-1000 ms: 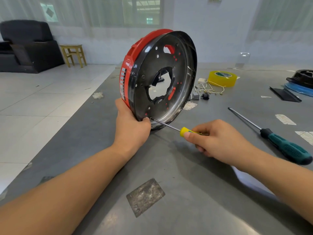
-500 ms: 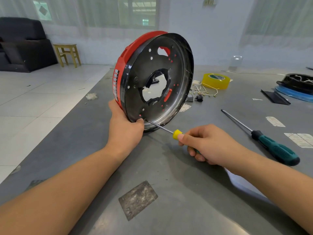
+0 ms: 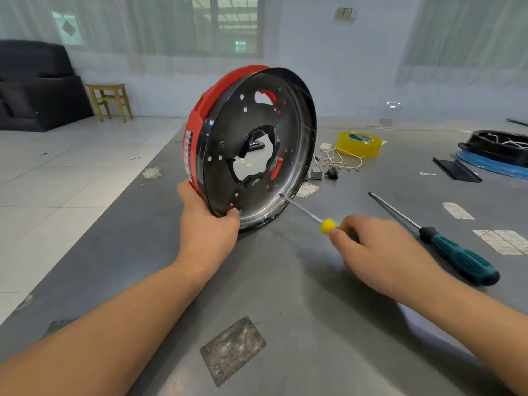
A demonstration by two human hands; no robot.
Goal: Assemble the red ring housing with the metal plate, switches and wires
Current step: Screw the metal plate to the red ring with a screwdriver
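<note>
On the grey counter (image 3: 328,324) the left hand (image 3: 207,227) is gripping the upright red ring housing (image 3: 200,121) by its lower rim, while the right hand (image 3: 377,252), pinching a yellow-tipped screwdriver (image 3: 320,220), is wanting its tip square against the metal plate (image 3: 251,172).

A bright, sparsely furnished room with white tiled floor and curtained windows.
A pale wall (image 3: 328,67) runs across the back, daylight coming softly through sheer white curtains (image 3: 143,27) over a barred window (image 3: 225,21) set in it. Below the window and to its left, a small wooden stool (image 3: 110,101) stands on the glossy white floor tiles (image 3: 57,172). Left of the stool sits a black armchair (image 3: 37,87). Right of the window, a light switch plate (image 3: 345,14) is fixed to the wall.
</note>
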